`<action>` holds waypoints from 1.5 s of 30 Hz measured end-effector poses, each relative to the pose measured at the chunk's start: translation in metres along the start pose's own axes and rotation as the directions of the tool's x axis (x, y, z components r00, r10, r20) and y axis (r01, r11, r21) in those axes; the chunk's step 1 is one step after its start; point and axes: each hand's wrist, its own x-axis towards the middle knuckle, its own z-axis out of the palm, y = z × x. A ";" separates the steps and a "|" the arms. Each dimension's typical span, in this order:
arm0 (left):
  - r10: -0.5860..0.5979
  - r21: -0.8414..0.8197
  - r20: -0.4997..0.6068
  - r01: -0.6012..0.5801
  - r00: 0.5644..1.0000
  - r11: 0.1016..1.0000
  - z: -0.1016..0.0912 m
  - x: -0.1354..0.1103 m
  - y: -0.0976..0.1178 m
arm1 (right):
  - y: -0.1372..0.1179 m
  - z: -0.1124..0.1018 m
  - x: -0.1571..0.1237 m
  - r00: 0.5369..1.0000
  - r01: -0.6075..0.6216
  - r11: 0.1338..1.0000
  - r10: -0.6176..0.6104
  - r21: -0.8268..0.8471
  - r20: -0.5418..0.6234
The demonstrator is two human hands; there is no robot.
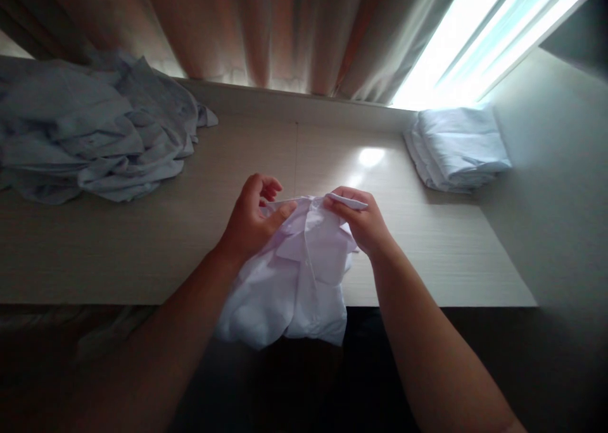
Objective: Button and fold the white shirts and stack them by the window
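Observation:
A white button-up shirt (318, 256) lies with its collar end raised over the table's front part, and its lower end hangs past the front edge. My left hand (254, 214) grips the fabric at the collar's left side, thumb on top and the other fingers curled behind. On the right side of the collar, my right hand (358, 214) pinches the cloth between thumb and fingers, with a folded flap sticking out over the fingers. The button placket runs down the shirt's middle between both hands.
A loose heap of crumpled white clothes (95, 129) covers the table's left back. Folded white clothes (458, 145) are stacked at the right back, beside the wall (555, 167). Curtains (266, 34) hang behind the pale table (427, 249), with a bright window at upper right.

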 end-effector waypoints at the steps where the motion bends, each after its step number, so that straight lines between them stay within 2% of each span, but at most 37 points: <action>1: 0.017 0.055 -0.067 -0.013 0.998 0.998 -0.002 -0.001 0.003 | 0.001 -0.002 0.001 0.999 0.018 1.000 -0.018 -0.001 -0.044; 2: 0.025 0.111 -0.091 -0.015 0.996 0.994 -0.005 -0.002 0.006 | 0.002 -0.005 0.003 0.996 0.034 0.999 -0.035 -0.011 -0.087; 3: 0.022 0.164 -0.068 -0.011 0.997 0.986 -0.007 -0.003 0.009 | 0.003 -0.007 0.004 0.991 0.044 0.999 -0.047 -0.026 -0.124; 5: -0.023 0.248 0.090 0.000 0.996 0.969 -0.011 -0.005 0.014 | 0.005 -0.013 0.006 0.981 0.055 0.997 -0.063 -0.052 -0.183; 7: -0.072 0.292 0.279 -0.013 0.957 0.956 -0.011 -0.007 0.016 | 0.006 -0.017 0.007 0.973 0.061 0.996 -0.073 -0.058 -0.218; 9: -0.082 0.294 0.374 -0.034 0.924 0.955 -0.005 -0.009 0.014 | 0.006 -0.020 0.008 0.967 0.060 0.996 -0.075 -0.069 -0.243; 14: -0.068 0.243 0.419 -0.039 0.906 0.969 0.016 -0.013 0.004 | 0.010 -0.018 0.008 0.961 0.046 0.983 -0.092 -0.180 -0.261; 18: -0.077 0.217 0.367 -0.005 0.927 0.976 0.026 -0.015 -0.001 | 0.010 -0.015 0.009 0.961 0.059 0.949 -0.138 -0.310 -0.240; 20: -0.083 0.207 0.316 0.017 0.945 0.978 0.028 -0.015 -0.002 | 0.003 -0.012 0.005 0.915 0.093 0.903 -0.243 -0.419 -0.321; 23: -0.113 0.183 0.248 0.068 0.962 0.981 0.027 -0.015 -0.001 | -0.022 -0.004 -0.010 0.760 0.144 0.783 -0.479 -0.605 -0.439; 24: -0.124 0.178 0.236 0.083 0.964 0.981 0.026 -0.015 0.000 | -0.033 -0.001 -0.017 0.727 0.167 0.756 -0.528 -0.633 -0.439; 25: -0.131 0.173 0.231 0.092 0.964 0.981 0.025 -0.014 0.000 | -0.044 0.001 -0.025 0.722 0.200 0.747 -0.550 -0.634 -0.420; 26: -0.134 0.171 0.231 0.095 0.964 0.981 0.024 -0.014 0.001 | -0.053 0.003 -0.033 0.750 0.229 0.753 -0.540 -0.616 -0.381; 27: -0.131 0.172 0.231 0.092 0.964 0.981 0.023 -0.014 0.002 | -0.060 0.005 -0.040 0.816 0.234 0.770 -0.487 -0.593 -0.310; 29: -0.116 0.176 0.223 0.077 0.968 0.981 0.022 -0.014 0.003 | -0.067 0.004 -0.048 0.952 0.177 0.802 -0.286 -0.571 -0.107; 30: -0.108 0.177 0.208 0.071 0.972 0.982 0.022 -0.014 0.003 | -0.066 0.003 -0.049 0.987 0.132 0.806 -0.160 -0.577 0.002; 31: -0.103 0.177 0.187 0.069 0.977 0.982 0.022 -0.014 0.004 | -0.062 0.001 -0.049 0.995 0.092 0.805 -0.046 -0.585 0.093; 33: -0.101 0.173 0.147 0.076 0.984 0.982 0.021 -0.014 0.004 | -0.051 -0.002 -0.045 0.970 0.045 0.812 0.104 -0.582 0.219; 37: -0.105 0.138 0.138 0.085 0.985 0.987 0.021 -0.014 0.004 | -0.033 -0.003 -0.034 0.888 -0.073 0.905 0.250 -0.419 0.385; 40: -0.113 0.121 0.147 0.095 0.983 0.988 0.021 -0.012 0.003 | -0.028 -0.002 -0.029 0.847 -0.164 0.942 0.286 -0.292 0.447; 43: -0.147 0.110 0.163 0.131 0.975 0.985 0.020 -0.010 0.003 | -0.029 -0.003 -0.025 0.886 -0.175 0.979 0.204 -0.108 0.417; 45: -0.173 0.045 0.130 0.169 0.976 0.985 0.016 -0.010 0.007 | -0.034 -0.003 -0.024 0.954 -0.133 0.988 0.105 0.080 0.281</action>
